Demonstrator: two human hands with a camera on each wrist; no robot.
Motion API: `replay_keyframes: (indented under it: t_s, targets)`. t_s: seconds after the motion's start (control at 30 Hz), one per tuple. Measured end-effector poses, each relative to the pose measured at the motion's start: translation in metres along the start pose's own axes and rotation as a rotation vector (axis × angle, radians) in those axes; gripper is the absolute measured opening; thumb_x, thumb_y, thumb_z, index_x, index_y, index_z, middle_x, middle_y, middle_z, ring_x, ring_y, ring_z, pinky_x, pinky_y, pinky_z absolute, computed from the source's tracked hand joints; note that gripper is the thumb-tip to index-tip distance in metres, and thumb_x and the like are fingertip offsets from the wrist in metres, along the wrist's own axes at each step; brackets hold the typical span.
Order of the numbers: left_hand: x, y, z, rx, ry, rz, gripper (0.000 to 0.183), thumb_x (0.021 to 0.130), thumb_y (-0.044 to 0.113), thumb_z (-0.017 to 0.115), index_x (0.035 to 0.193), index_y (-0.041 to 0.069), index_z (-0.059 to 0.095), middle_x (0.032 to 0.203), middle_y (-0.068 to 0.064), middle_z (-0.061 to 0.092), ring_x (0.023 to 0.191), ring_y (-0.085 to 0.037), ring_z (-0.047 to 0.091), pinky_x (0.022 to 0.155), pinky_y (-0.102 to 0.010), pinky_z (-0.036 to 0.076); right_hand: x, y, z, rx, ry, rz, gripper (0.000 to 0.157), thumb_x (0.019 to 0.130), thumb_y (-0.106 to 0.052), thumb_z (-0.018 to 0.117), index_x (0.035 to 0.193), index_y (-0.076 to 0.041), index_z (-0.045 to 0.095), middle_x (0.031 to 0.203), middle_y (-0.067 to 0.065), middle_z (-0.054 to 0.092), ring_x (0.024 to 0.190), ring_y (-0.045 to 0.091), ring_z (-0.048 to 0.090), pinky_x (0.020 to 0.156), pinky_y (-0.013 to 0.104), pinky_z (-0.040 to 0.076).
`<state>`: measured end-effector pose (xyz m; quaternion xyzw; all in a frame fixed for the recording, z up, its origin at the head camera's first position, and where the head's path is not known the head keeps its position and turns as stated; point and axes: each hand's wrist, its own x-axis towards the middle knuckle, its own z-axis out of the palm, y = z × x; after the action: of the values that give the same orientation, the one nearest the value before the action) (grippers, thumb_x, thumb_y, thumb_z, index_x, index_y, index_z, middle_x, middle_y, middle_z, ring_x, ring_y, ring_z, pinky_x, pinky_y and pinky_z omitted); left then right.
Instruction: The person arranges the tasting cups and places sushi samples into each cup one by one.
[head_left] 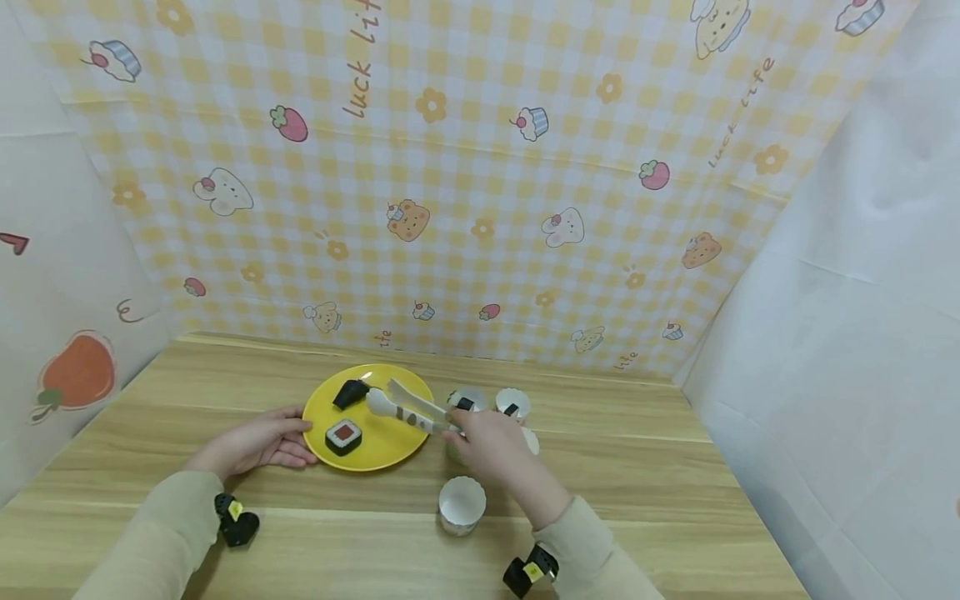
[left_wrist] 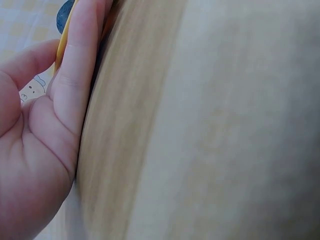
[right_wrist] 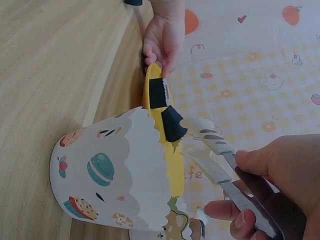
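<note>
My left hand [head_left: 262, 442] holds the left rim of a yellow plate [head_left: 386, 456], thumb over the edge and fingers beneath it. On the plate lie a square sushi roll [head_left: 343, 438] with a red centre and a black cone-shaped piece [head_left: 349, 393]. A pair of tongs [right_wrist: 240, 195] with pale, brown-striped tips is gripped in my right hand [head_left: 491, 446]. Their tips stand apart over the plate, close to the black piece, with nothing between them. In the right wrist view, a white paper cup [right_wrist: 112, 170] with printed cakes hides part of the plate.
One paper cup [head_left: 462, 506] stands in front of the plate. To its right at the back, two cups, a left one [head_left: 470, 394] and a right one [head_left: 513, 398], hold dark-topped pieces. Another cup [head_left: 532, 440] is partly hidden behind my right hand. A checked cloth [head_left: 480, 175] hangs behind the wooden table [head_left: 615, 500].
</note>
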<state>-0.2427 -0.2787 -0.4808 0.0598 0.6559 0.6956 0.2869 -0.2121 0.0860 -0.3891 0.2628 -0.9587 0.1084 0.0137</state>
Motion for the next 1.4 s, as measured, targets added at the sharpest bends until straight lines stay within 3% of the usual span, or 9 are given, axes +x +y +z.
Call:
replay_keyframes:
  t_s: [0.2, 0.43, 0.67, 0.87, 1.1, 1.4]
  targets:
    - [0.0, 0.001, 0.0, -0.002, -0.006, 0.001, 0.063, 0.104, 0.012, 0.036, 0.143, -0.016, -0.006, 0.095, -0.019, 0.067, 0.084, -0.027, 0.069, 0.079, -0.04, 0.057, 0.004, -0.007, -0.001, -0.025, 0.0, 0.001, 0.031, 0.097, -0.036, 0.055, 0.115, -0.013, 0.067, 0.077, -0.005, 0.061, 0.062, 0.009, 0.051, 0.056, 0.032, 0.049]
    - [-0.001, 0.001, 0.001, -0.003, -0.011, 0.003, 0.064, 0.103, 0.012, 0.036, 0.142, -0.016, -0.006, 0.095, -0.019, 0.067, 0.084, -0.027, 0.069, 0.079, -0.04, 0.057, 0.008, -0.014, 0.002, 0.027, -0.005, 0.024, 0.022, 0.096, -0.035, 0.058, 0.095, -0.014, 0.066, 0.061, -0.007, 0.049, 0.055, 0.011, 0.047, 0.047, 0.026, 0.04]
    - [-0.001, 0.001, -0.001, -0.001, -0.004, 0.003, 0.063, 0.104, 0.013, 0.037, 0.143, -0.016, -0.004, 0.093, -0.019, 0.067, 0.084, -0.027, 0.069, 0.079, -0.039, 0.057, 0.014, -0.024, 0.007, 0.052, -0.041, 0.083, 0.026, 0.097, -0.036, 0.056, 0.083, -0.015, 0.06, 0.065, -0.005, 0.05, 0.056, 0.012, 0.046, 0.045, 0.026, 0.037]
    - [-0.001, 0.0, 0.0, -0.003, -0.005, 0.005, 0.065, 0.103, 0.013, 0.038, 0.142, -0.016, -0.005, 0.094, -0.019, 0.067, 0.083, -0.027, 0.069, 0.079, -0.039, 0.057, 0.018, -0.033, 0.01, 0.031, -0.046, 0.127, 0.028, 0.097, -0.037, 0.055, 0.084, -0.014, 0.063, 0.068, -0.004, 0.052, 0.058, 0.013, 0.048, 0.052, 0.029, 0.041]
    - [-0.001, 0.0, -0.001, -0.007, 0.001, 0.001, 0.063, 0.103, 0.013, 0.038, 0.142, -0.016, -0.002, 0.094, -0.019, 0.067, 0.083, -0.027, 0.069, 0.079, -0.04, 0.057, 0.021, -0.048, 0.011, 0.055, -0.092, 0.209, 0.031, 0.097, -0.039, 0.054, 0.082, -0.012, 0.062, 0.064, -0.002, 0.051, 0.054, 0.014, 0.047, 0.045, 0.028, 0.039]
    - [0.0, -0.002, -0.001, -0.006, 0.001, 0.007, 0.063, 0.103, 0.013, 0.038, 0.142, -0.016, -0.001, 0.093, -0.019, 0.067, 0.084, -0.027, 0.069, 0.079, -0.04, 0.057, 0.021, -0.063, 0.01, 0.163, -0.106, 0.283, 0.033, 0.098, -0.038, 0.053, 0.082, -0.01, 0.061, 0.062, 0.001, 0.05, 0.049, 0.013, 0.045, 0.04, 0.026, 0.039]
